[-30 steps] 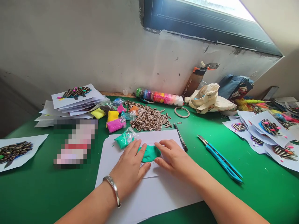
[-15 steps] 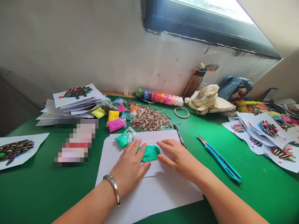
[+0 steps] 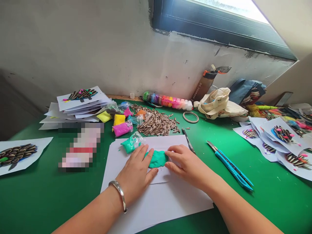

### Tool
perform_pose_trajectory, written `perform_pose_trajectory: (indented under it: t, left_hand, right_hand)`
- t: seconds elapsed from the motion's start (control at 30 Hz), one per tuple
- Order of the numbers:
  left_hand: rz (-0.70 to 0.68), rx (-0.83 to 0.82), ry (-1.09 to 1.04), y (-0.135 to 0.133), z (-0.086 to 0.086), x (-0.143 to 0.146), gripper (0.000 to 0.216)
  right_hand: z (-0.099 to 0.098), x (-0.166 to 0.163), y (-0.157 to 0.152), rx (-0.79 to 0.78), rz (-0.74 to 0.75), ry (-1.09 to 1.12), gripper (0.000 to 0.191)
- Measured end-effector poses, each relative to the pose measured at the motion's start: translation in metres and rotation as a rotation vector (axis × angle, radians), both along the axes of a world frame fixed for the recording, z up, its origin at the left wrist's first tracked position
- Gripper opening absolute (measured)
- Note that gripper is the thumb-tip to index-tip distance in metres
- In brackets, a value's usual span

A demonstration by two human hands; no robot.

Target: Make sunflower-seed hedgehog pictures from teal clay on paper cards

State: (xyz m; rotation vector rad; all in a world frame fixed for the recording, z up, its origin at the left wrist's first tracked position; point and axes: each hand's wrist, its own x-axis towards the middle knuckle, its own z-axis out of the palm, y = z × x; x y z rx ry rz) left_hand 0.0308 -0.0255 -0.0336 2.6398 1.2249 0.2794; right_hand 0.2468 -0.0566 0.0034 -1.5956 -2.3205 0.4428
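Observation:
A flattened lump of teal clay [image 3: 158,158] lies on a small white card on top of a stack of white paper [image 3: 156,198]. My left hand [image 3: 136,172] lies flat with fingers stretched out, its fingertips touching the clay's left edge. My right hand [image 3: 186,164] rests on the paper with fingers extended and pressed against the clay's right edge. A silver bracelet [image 3: 118,193] circles my left wrist. A teal clay packet in clear plastic [image 3: 131,143] sits just beyond my left hand.
A pile of sunflower seeds [image 3: 156,123], coloured clay packets [image 3: 120,126], a row of clay tubs [image 3: 167,100], a blue utility knife [image 3: 230,165], a pen [image 3: 188,141] and a tape ring [image 3: 190,117] lie on the green mat. Finished seed pictures are stacked left [image 3: 80,100] and right [image 3: 280,136].
My right fingers have closed in against the clay's right edge, pushing it slightly narrower. The left hand has stayed in place. The view has shifted a little.

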Motion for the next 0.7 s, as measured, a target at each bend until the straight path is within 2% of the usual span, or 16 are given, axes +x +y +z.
perform_pose_trajectory:
  t: [0.1,0.3,0.5,0.7]
  left_hand:
    - [-0.003,0.007,-0.003,0.0004,-0.0001,0.0003,0.057]
    - [0.002,-0.006,-0.007,0.0011,-0.0006,0.0001,0.056]
    - [0.004,0.008,-0.027,0.0008,-0.0021,-0.0003,0.056]
    - [0.009,-0.011,-0.053,0.0007,-0.0015,-0.0005,0.059]
  right_hand:
    - [0.0007,-0.0024,0.0002,0.008,-0.007,-0.049,0.016]
    - [-0.0006,0.0036,-0.0001,-0.024,-0.004,0.053,0.020]
    - [-0.0001,-0.0007,-0.0011,0.018,-0.006,-0.030,0.013]
    - [-0.0021,0.0044,0.0028,0.007,-0.022,0.053,0.025]
